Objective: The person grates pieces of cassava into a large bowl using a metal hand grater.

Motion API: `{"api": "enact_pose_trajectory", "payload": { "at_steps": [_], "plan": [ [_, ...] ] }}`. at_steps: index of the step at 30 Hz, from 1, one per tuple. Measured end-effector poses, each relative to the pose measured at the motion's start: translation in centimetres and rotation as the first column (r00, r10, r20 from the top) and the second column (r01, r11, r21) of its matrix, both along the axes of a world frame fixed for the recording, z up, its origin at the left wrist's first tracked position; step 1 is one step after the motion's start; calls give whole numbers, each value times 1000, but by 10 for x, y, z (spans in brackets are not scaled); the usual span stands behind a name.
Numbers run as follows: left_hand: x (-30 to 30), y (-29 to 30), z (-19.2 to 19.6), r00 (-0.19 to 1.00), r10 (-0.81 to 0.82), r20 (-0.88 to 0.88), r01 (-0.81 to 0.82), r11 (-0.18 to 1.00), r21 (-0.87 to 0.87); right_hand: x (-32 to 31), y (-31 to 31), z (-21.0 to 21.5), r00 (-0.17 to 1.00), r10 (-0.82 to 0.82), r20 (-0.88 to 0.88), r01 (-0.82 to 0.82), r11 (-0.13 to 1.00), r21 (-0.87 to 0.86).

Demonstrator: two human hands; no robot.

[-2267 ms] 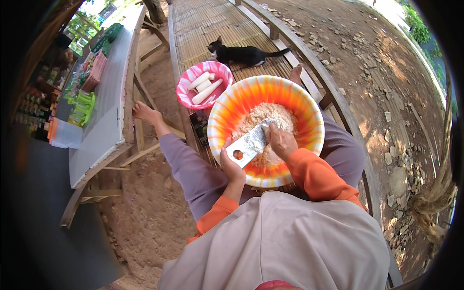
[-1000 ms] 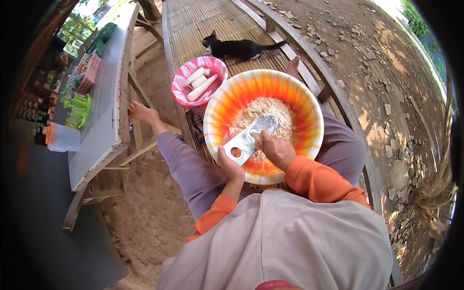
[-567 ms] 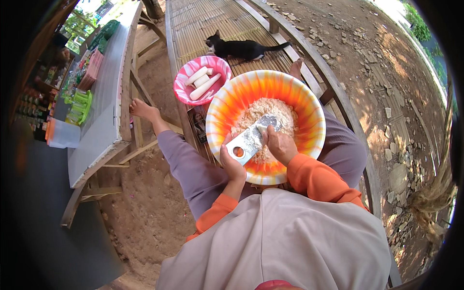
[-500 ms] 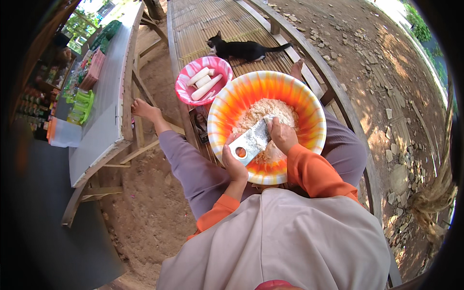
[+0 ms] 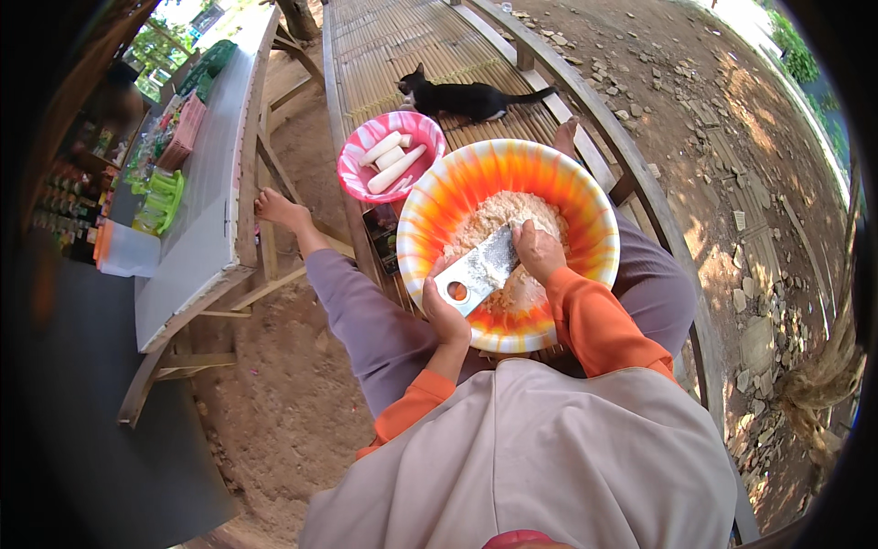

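A metal hand grater (image 5: 477, 272) slants over an orange, yellow and white bowl (image 5: 422, 210) that sits in my lap. My left hand (image 5: 445, 309) grips the grater's lower end, beside its round hole. At the upper end, my right hand (image 5: 540, 251) is closed with its fingers against the grating face; whatever it pinches is hidden. Pale grated shreds (image 5: 515, 212) are heaped in the bowl, and some white pulp clings to the grater. Just beyond, on the left, a pink and white bowl (image 5: 349, 176) holds several peeled white roots (image 5: 399, 168), which look like cassava.
A black and white cat (image 5: 466, 99) crouches on the bamboo bench (image 5: 393, 37) behind the pink bowl. To the left stands a pale table (image 5: 203, 183) with a pink basket (image 5: 185, 133) and a clear tub (image 5: 128, 251). A wooden rail (image 5: 631, 151) runs along the bench's right side.
My right hand has shifted slightly down and right along the grater; the white piece that showed at its fingertips is now out of sight. The left hand keeps its hold.
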State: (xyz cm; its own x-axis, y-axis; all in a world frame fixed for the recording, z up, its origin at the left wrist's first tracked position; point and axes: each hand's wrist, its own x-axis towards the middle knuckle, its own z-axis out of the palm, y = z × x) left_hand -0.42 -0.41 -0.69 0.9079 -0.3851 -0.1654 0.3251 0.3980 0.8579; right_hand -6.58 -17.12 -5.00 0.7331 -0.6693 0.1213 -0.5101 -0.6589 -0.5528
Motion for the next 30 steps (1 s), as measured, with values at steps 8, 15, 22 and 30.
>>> {"api": "enact_pose_trajectory", "payload": {
  "at_steps": [8, 15, 22, 30],
  "plan": [
    [-5, 2, 3, 999, 30, -22, -30, 1000, -8, -24, 25, 28, 990, 133, 45, -132, 991, -12],
    [-1, -3, 9, 998, 52, -37, -52, 999, -6, -11, 27, 30, 991, 130, 15, -130, 991, 5],
    [-8, 0, 3, 997, 10, 76, -13, 999, 39, -13, -11, -19, 999, -41, -2, 40, 994, -98],
    [-2, 1, 2, 999, 49, 11, -49, 998, 25, -25, 38, 44, 978, 207, 25, -208, 978, 24]
  ]
}}
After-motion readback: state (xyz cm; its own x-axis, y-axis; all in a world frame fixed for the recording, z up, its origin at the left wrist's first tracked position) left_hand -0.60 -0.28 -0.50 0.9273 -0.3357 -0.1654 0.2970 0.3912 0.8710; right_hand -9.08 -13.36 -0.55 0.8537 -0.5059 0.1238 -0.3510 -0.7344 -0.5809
